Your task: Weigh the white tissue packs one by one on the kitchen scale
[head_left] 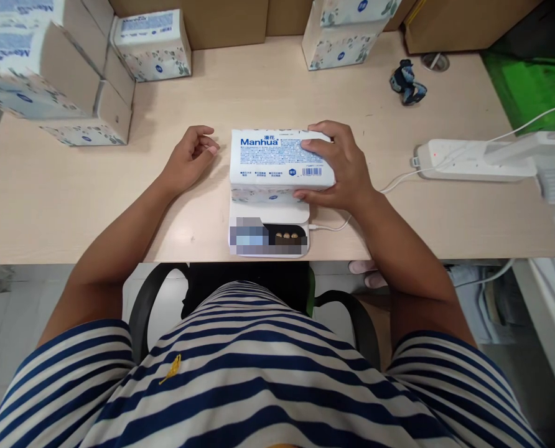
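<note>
A white tissue pack (277, 158) printed "Manhua" in blue sits on a white digital scale (268, 213), covering its back part. My right hand (345, 165) grips the pack's right end, fingers over the top and far side, thumb along the near lower edge. To the left of the pack, apart from it, my left hand (191, 158) rests by the table with fingers loosely curled and nothing visible in them. The scale's display is blurred out. A white cable (328, 228) plugs into the scale's right side.
Stacked tissue packs (67, 74) stand at the left, with a single pack (153, 46) beside them. More packs (343, 43) are at the back right. A dark blue crumpled object (407, 83) lies near a round cable hole (435, 62). A power strip (478, 160) with cables is at right.
</note>
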### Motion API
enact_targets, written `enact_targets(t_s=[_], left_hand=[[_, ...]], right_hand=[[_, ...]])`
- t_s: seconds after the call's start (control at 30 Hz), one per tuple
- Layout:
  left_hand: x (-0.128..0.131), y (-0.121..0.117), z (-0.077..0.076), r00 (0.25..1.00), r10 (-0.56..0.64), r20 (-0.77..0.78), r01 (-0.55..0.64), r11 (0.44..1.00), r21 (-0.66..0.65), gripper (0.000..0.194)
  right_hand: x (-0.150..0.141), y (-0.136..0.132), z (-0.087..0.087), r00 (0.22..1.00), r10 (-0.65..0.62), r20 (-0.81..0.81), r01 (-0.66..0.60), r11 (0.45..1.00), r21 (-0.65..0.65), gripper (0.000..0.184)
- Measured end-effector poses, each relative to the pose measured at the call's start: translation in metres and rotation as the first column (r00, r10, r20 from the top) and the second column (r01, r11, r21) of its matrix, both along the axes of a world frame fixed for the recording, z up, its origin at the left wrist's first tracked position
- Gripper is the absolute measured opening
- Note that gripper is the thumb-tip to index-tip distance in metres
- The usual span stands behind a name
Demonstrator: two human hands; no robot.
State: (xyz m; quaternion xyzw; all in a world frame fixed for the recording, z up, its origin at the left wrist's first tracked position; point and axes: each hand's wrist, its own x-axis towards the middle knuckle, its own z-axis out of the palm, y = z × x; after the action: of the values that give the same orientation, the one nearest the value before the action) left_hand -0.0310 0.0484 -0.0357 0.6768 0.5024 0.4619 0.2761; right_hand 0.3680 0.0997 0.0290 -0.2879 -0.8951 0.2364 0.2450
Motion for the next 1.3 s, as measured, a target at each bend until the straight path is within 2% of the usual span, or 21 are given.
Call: enact_targets(t_s=[0.1,0.27,0.37,0.47,0.57,0.63,0.73,0.8,0.87,0.93,1.03,1.17,1.3], left_hand=[[0.001,0.000,0.000,1.000,0.005,0.022,-0.005,1.000,-0.004,0.056],[0.002,0.000,0.000,0.999,0.033,-0.006,-0.033,0.999,-0.013,0.049],[0.002,-0.001,0.000,0.999,0.036,-0.015,-0.036,0.999,-0.014,0.049],[0.002,-0.001,0.001,1.000,0.022,-0.012,-0.023,1.000,-0.005,0.051],[0.001,0.000,0.000,1.000,0.008,-0.009,-0.008,1.000,0.005,0.051],[0.000,0.001,-0.001,1.000,0.001,0.001,-0.001,1.000,0.008,0.049],[-0.001,0.001,-0.002,1.000,-0.005,0.019,0.005,1.000,0.004,0.049],[-0.002,0.002,-0.003,1.000,-0.008,0.025,0.007,1.000,0.004,0.049],[-0.001,0.002,-0.003,1.000,-0.008,0.026,0.008,1.000,0.009,0.048],[-0.001,0.002,-0.003,1.000,-0.004,0.024,0.004,1.000,0.015,0.046],[0.000,0.001,-0.003,1.000,-0.006,0.024,0.006,1.000,0.019,0.043],[0.001,0.000,-0.002,1.000,-0.002,0.014,0.002,1.000,0.015,0.038],[0.000,0.000,-0.001,1.000,0.010,-0.008,-0.010,1.000,0.007,0.039]], right_hand=[[-0.001,-0.002,0.003,1.000,-0.019,0.000,0.019,1.000,-0.003,0.115],[0.002,0.001,-0.006,0.999,-0.046,-0.022,0.047,0.998,0.040,0.122],[0.005,0.000,-0.011,0.986,-0.028,-0.162,0.043,0.995,0.089,0.123],[0.007,-0.001,-0.014,0.942,-0.030,-0.335,0.066,0.993,0.098,0.119],[0.008,0.006,-0.022,0.915,-0.191,-0.354,0.237,0.967,0.092,0.133],[0.008,0.014,-0.032,0.881,-0.318,-0.349,0.367,0.927,0.082,0.133],[0.007,0.021,-0.044,0.749,-0.458,-0.479,0.541,0.840,0.042,0.122],[0.005,0.021,-0.047,0.655,-0.515,-0.552,0.607,0.794,-0.020,0.111],[0.002,0.019,-0.048,0.606,-0.528,-0.595,0.611,0.788,-0.077,0.102],[-0.001,0.018,-0.048,0.605,-0.501,-0.618,0.572,0.814,-0.101,0.100],[-0.005,0.017,-0.049,0.610,-0.471,-0.637,0.562,0.824,-0.070,0.100],[-0.005,0.015,-0.048,0.634,-0.469,-0.615,0.607,0.795,0.020,0.095],[-0.002,0.015,-0.048,0.601,-0.450,-0.660,0.584,0.812,-0.022,0.087]])
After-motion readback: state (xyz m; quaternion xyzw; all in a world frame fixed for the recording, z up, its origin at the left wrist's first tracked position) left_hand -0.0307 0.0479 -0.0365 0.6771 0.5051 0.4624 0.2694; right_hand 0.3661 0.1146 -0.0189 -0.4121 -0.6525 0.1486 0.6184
